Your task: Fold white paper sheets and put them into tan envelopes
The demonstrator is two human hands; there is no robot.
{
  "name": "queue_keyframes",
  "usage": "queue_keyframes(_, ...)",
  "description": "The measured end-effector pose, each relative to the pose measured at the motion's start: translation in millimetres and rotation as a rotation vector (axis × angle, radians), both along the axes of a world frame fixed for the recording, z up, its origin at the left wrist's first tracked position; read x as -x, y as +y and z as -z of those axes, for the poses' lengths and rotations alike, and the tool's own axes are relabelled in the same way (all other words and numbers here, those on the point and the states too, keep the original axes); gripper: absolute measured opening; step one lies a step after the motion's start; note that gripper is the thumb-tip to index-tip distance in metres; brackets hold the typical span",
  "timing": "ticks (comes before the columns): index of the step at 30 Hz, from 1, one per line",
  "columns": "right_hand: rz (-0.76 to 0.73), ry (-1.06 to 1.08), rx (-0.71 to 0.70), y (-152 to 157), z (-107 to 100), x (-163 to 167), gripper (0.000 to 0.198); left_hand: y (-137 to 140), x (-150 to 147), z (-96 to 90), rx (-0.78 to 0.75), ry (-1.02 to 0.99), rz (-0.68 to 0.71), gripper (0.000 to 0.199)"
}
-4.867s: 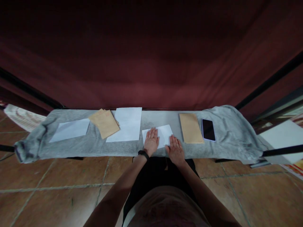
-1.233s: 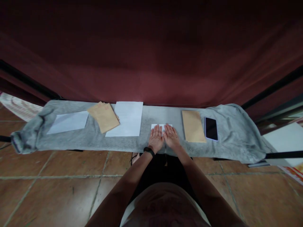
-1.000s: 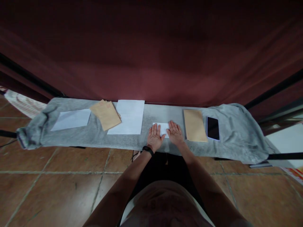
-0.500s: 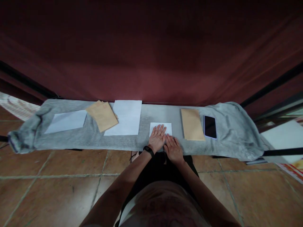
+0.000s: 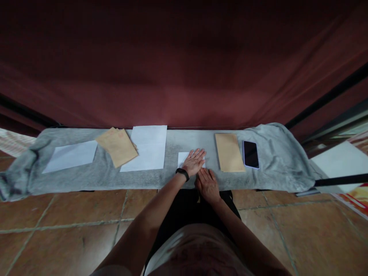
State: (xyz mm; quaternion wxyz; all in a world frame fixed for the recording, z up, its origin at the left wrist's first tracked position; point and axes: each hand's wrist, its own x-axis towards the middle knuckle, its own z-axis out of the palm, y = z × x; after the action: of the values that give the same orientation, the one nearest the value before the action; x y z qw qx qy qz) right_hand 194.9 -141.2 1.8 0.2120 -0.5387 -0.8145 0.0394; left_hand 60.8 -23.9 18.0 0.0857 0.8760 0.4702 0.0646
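In the head view, your left hand (image 5: 194,163) is lying flat across the small white paper (image 5: 181,158), fingers spread, gripping nothing. Your right hand (image 5: 209,186) is resting by its five o'clock corner; pinching or not, I can't tell. Uneven pressure is risking a skewed slip on the grey cloth (image 5: 152,181).

Left hand (image 5: 194,163) flat, palm down
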Motion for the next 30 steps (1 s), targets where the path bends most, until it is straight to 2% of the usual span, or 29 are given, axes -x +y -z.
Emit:
queue_keyframes(6, 0.005, 0.025, 0.010, 2, -2, -2, 0.046, 5, -1, 2.5, -0.035, 0.010, -0.024, 0.054)
queue_keyframes(13, 0.026, 0.008, 0.021, 1, -1, -1, 0.046, -25, 17, 5.9, -0.055, 0.027, -0.064, 0.053)
queue_keyframes(21, 0.035, 0.049, 0.015, 1, -1, -2, 0.046, -56, 48, 9.6, -0.105, 0.053, -0.307, 0.058)
queue_keyframes(25, 0.050, 0.020, 0.033, 12, -1, 0, 0.048, -63, 54, 11.3, -0.115, 0.049, -0.380, 0.059)
queue_keyframes(30, 0.038, -0.056, 0.031, 43, 1, 0, 0.049, -63, 52, 12.2, -0.114, 0.067, -0.394, 0.060)
